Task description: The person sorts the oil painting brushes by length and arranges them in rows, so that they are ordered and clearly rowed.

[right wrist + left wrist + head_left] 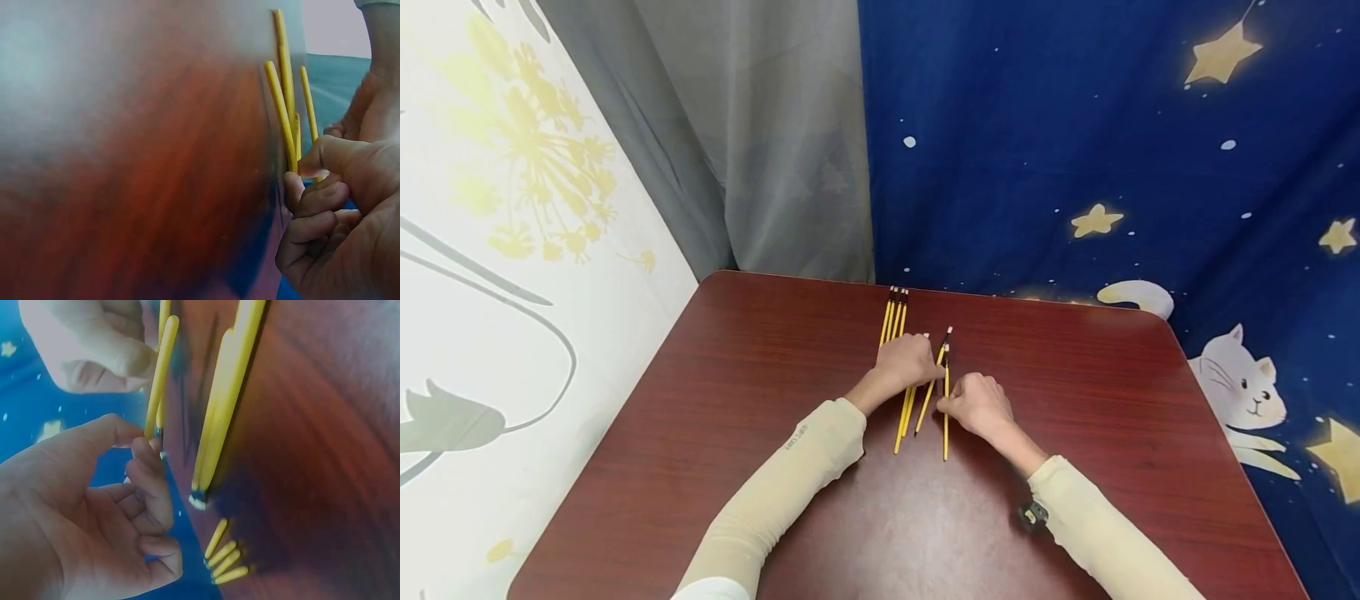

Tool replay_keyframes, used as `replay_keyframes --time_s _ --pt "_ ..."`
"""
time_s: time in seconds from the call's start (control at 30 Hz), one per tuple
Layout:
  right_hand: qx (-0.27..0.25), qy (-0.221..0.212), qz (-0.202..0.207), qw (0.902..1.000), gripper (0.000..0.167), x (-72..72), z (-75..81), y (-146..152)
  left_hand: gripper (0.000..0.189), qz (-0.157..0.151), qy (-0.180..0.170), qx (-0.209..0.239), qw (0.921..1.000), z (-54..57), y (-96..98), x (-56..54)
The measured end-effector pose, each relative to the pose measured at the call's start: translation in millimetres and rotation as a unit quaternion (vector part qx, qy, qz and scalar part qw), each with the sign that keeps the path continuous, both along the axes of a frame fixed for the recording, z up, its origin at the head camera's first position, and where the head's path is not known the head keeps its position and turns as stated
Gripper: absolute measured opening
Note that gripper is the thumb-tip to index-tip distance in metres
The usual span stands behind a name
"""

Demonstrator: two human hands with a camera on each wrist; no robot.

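Note:
My left hand (908, 360) pinches a slim yellow pencil (929, 400) between thumb and fingertips, near its dark-banded, white-ended top. Close by on the right, another yellow pencil (946, 433) stands almost parallel to it, pinched by my right hand (980, 403) around its middle. In the left wrist view the left hand's pencil (161, 378) crosses in front of the right hand's one. Under and beside my left hand, two pencils (906, 421) lie side by side on the table. Farther back, several more pencils (892, 315) form a row, their lower parts hidden by that hand.
The reddish-brown table (760, 367) has rounded corners. Behind it hang a grey curtain (797, 150) and a blue one (985, 167) with stars and a cat. A pale patterned panel (497, 333) borders the left side. A small dark device (1033, 515) sits by the right cuff.

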State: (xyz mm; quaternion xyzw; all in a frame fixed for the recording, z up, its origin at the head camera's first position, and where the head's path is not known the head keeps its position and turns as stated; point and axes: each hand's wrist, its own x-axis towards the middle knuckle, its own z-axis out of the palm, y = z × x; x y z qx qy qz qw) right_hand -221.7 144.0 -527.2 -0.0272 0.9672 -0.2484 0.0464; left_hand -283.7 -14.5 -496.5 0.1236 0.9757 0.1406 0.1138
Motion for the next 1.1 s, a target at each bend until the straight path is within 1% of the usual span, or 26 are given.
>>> replay_keyframes --time_s 0.1,0.17,0.23,0.4,0.5,0.6,0.8,0.93,1.1 --pt "-0.028 0.009 -0.002 0.9996 0.03 -9.9 2.9 2.6 0.052 0.012 -0.005 0.034 0.9993 3.3 -8.9 -7.9" --pt "-0.05 0.02 -0.003 0.9985 0.028 -20.2 4.4 4.1 0.052 0.024 -0.008 0.052 0.9983 5.2 -14.9 -13.9" --pt "-0.075 0.04 -0.005 0.9963 0.024 -31.4 4.9 4.6 0.052 0.034 -0.011 0.06 0.9975 7.1 -20.4 -19.8" --pt "-0.143 0.095 -0.025 0.9848 0.022 -57.1 3.5 -1.2 0.056 0.051 -0.013 0.078 0.9956 10.8 -31.8 -36.2" --pt "-0.164 0.107 -0.037 0.98 0.022 -67.5 3.2 -9.7 0.054 0.065 -0.01 0.083 0.9944 11.8 -37.9 -47.0" --pt "-0.168 0.104 -0.043 0.9793 0.022 -73.9 3.9 -19.1 0.051 0.073 -0.011 0.085 0.9936 11.3 -43.0 -57.5" --pt "-0.153 0.091 -0.066 0.9818 0.024 -85.6 5.5 -33.7 0.049 0.073 -0.011 0.091 0.9931 8.2 -50.0 -75.5" --pt "-0.135 0.082 -0.08 0.9842 0.027 -93.9 3.5 -37.9 0.049 0.078 -0.015 0.08 0.9936 4.7 -50.1 -85.3" --pt "-0.121 0.07 -0.086 0.9864 0.029 -104.2 -1.2 -45.3 0.046 0.083 -0.012 0.062 0.9946 1.3 -49.9 -95.9"
